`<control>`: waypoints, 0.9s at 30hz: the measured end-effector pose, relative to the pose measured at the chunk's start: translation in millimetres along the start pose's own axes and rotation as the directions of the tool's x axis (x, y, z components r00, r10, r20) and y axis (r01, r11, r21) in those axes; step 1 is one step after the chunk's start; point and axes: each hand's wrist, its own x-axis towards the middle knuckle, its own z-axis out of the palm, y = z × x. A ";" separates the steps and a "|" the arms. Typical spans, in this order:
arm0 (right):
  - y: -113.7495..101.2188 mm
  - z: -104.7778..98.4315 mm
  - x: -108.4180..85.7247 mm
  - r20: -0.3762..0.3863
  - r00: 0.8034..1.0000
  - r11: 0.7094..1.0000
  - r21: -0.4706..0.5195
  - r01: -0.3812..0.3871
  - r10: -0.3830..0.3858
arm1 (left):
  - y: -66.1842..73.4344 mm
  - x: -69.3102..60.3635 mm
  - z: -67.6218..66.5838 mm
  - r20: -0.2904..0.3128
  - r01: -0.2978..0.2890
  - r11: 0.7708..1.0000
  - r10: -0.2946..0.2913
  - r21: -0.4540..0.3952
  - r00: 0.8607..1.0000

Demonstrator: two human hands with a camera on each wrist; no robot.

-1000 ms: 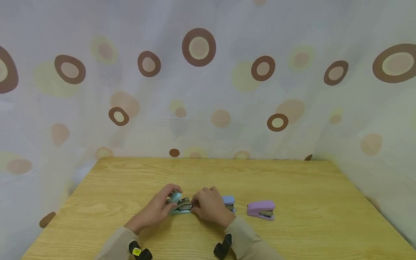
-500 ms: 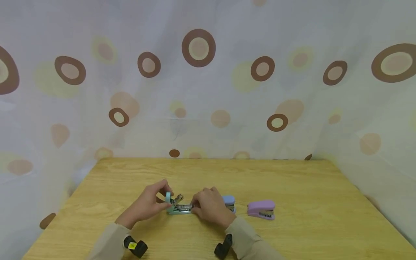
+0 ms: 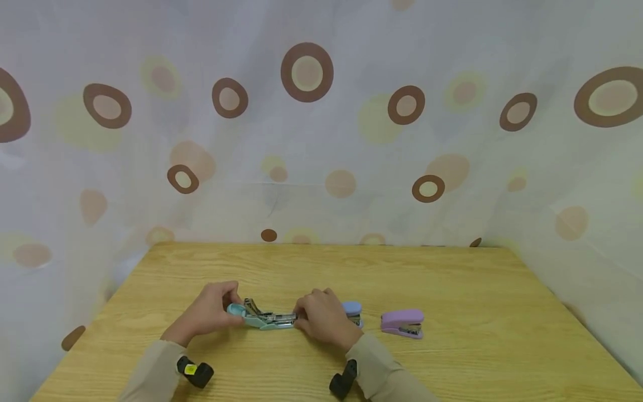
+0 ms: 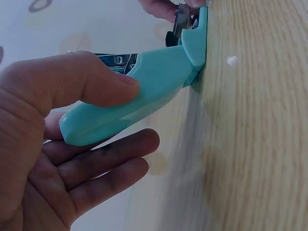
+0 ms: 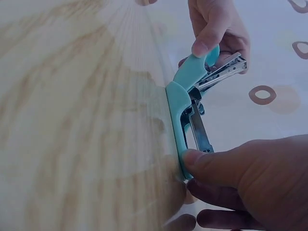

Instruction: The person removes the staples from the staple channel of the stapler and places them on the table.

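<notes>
A teal stapler (image 3: 278,325) lies on the table with its top cover swung far back to the left. My left hand (image 3: 211,310) pinches that cover (image 4: 159,77) between thumb and fingers; two other fingers are extended below it in the left wrist view. The metal arm (image 5: 221,73) tilts up out of the cover, and the staple channel (image 5: 199,129) shows along the base. My right hand (image 3: 324,318) pinches the front end of the base, thumb on its side, as the right wrist view shows.
A blue stapler (image 3: 353,309) stands just beyond my right hand, partly hidden by it. Farther right is a purple stapler (image 3: 403,322). All are on a wooden table (image 3: 452,279), with a patterned cloth (image 3: 341,139) hanging behind.
My left hand has moved left and lower, swinging the teal stapler's cover from steeply raised to laid back. The metal arm has tilted leftward with it. The right hand has stayed put.
</notes>
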 end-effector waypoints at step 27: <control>1.6 1.9 1.9 0.032 0.981 0.974 0.130 0.187 -0.193 | 1.2 0.0 0.1 0.040 -0.023 0.998 0.021 0.062 0.999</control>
